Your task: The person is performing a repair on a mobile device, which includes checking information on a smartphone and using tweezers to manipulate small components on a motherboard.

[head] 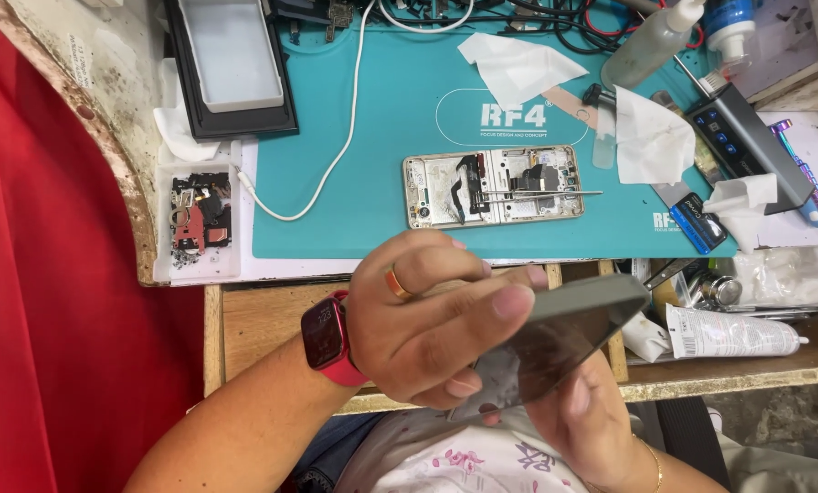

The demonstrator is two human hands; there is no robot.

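Left hand: the left hand (pixel 422 319), wearing a gold ring and a red smartwatch (pixel 327 340) at the wrist, is curling its fingers and thumb closed around the near end of a thin grey rectangular glass panel (pixel 555 333), the thumb lying along the panel's upper edge
Right hand: the right hand (pixel 591 424), with a thin gold bracelet at the wrist, is supporting the same panel from underneath, its fingers closed up against the underside; how tightly they are pressing cannot be told
Panel: the grey panel is being held tilted in the air in front of the person, above the floral shirt and just before the wooden bench edge (pixel 272 319), well apart from the mat
Bench front, right: a white squeeze tube (pixel 733 333) is lying on its side beside crumpled clear plastic and small metal tools
Bench front, left: a white tray of small black and red phone parts (pixel 199 224) is sitting just beside the mat's left edge
Mat: a teal rubber work mat (pixel 363 119) is carrying an opened gold-framed phone body (pixel 493 187), lying flat with its insides showing and a thin metal tool resting across it
Cable: a white cable (pixel 336 155) is running over the mat from the far edge to the tray
Mat, right: crumpled white tissues (pixel 651 137) are lying near a dark wedge-shaped device with blue buttons (pixel 747 146)
Far edge: a clear plastic squeeze bottle (pixel 651 46) is lying beside tangled wires, and a black frame holding a pale panel (pixel 231 64) is sitting at far left
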